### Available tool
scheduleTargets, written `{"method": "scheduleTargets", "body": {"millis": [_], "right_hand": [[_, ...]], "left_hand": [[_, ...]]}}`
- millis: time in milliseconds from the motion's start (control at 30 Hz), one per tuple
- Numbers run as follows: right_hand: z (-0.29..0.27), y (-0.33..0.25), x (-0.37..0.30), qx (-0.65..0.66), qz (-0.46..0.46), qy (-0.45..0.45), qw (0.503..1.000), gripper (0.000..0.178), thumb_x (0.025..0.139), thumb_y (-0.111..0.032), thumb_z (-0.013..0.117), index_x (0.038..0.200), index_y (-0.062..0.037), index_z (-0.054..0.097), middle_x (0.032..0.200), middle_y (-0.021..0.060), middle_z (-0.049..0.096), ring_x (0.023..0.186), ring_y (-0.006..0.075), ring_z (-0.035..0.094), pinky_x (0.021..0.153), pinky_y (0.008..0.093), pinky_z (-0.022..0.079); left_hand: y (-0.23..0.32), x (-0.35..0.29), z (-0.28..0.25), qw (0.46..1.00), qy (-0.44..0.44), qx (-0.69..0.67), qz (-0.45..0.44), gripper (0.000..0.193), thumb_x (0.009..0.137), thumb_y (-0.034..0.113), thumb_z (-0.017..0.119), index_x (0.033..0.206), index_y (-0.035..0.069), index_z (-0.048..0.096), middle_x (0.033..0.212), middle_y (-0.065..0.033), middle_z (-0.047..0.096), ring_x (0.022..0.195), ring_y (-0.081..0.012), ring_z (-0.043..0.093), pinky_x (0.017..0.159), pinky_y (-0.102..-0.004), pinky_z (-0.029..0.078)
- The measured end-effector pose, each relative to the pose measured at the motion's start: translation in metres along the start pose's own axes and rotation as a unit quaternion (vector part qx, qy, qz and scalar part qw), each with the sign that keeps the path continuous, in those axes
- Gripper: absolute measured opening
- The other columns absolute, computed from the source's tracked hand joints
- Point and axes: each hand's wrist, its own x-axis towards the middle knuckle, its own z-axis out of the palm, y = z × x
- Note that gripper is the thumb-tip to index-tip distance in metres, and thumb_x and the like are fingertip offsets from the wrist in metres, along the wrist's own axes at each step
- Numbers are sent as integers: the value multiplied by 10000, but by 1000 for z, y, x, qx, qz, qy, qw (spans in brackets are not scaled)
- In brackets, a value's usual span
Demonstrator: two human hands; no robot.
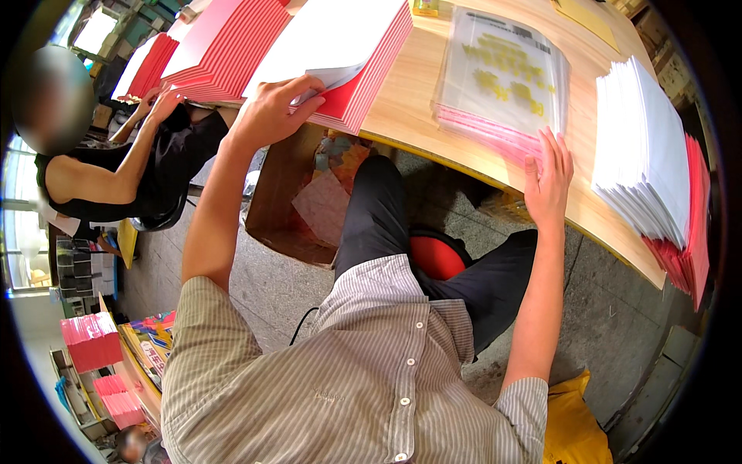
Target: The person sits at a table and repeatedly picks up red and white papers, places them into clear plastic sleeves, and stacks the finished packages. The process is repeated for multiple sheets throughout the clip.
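My left hand (267, 112) is closed on the near corner of the top sheet of a tall red-and-white stack (340, 46). That white sheet (328, 73) is lifted and curls up at the corner, with red showing beneath it. Across the table to the right lies a pile of clear plastic bags (502, 69) with yellow and dark print and a pinkish lower edge. My right hand (550, 174) rests at the near right corner of this pile, its fingers stretched out and touching the bags' edge. Nothing shows gripped in it.
More red-and-white stacks (224, 54) stand to the left, where another person (116, 170) sits. A leaning pile of white and red packets (638, 147) stands at the table's right edge. Below the table is an open cardboard box (278, 209); a yellow bag (576, 421) lies lower right.
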Motion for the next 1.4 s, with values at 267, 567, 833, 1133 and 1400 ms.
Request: {"method": "scheduleTargets", "body": {"millis": [267, 567, 833, 1133, 1400], "right_hand": [[0, 0, 0, -6, -2, 2, 1000, 596, 1055, -505, 418, 1425, -46, 504, 1514, 125, 480, 1459, 345, 339, 1220, 511, 170], [0, -1, 0, -4, 4, -3, 1000, 605, 1055, -517, 407, 1433, -54, 501, 1510, 126, 486, 1460, 340, 341, 1225, 502, 170], [0, -1, 0, -6, 11, -9, 1000, 612, 1054, -530, 396, 1434, -61, 501, 1514, 122, 483, 1467, 326, 337, 1229, 498, 167], [0, -1, 0, -11, 6, -6, 1000, 594, 1055, -510, 414, 1432, -61, 503, 1512, 121, 485, 1454, 333, 353, 1228, 496, 173], [1, 0, -1, -13, 7, -6, 1000, 583, 1055, -500, 420, 1429, -61, 505, 1506, 131, 489, 1447, 335, 361, 1225, 497, 176]], "left_hand": [[-7, 2, -2, 999, -39, -4, 25, 231, 844, 183, 781, 1061, 114, 741, 1024, -68, 758, 859, -246, 733, 742, -361, 602], [-8, 4, -3, 999, -48, -8, -5, 250, 827, 190, 793, 1060, 117, 740, 1038, -50, 755, 885, -238, 726, 791, -372, 598], [-10, 3, -2, 999, -45, -2, -1, 262, 826, 217, 800, 1062, 123, 737, 1031, -47, 753, 885, -231, 724, 793, -371, 601], [-7, 3, -4, 999, -47, -19, -6, 230, 845, 182, 772, 1056, 103, 725, 1014, -53, 750, 859, -235, 719, 805, -363, 586], [-12, 4, -3, 999, -29, -23, 21, 183, 897, 158, 720, 1061, 78, 721, 1007, -69, 753, 888, -241, 729, 804, -367, 586]]}}
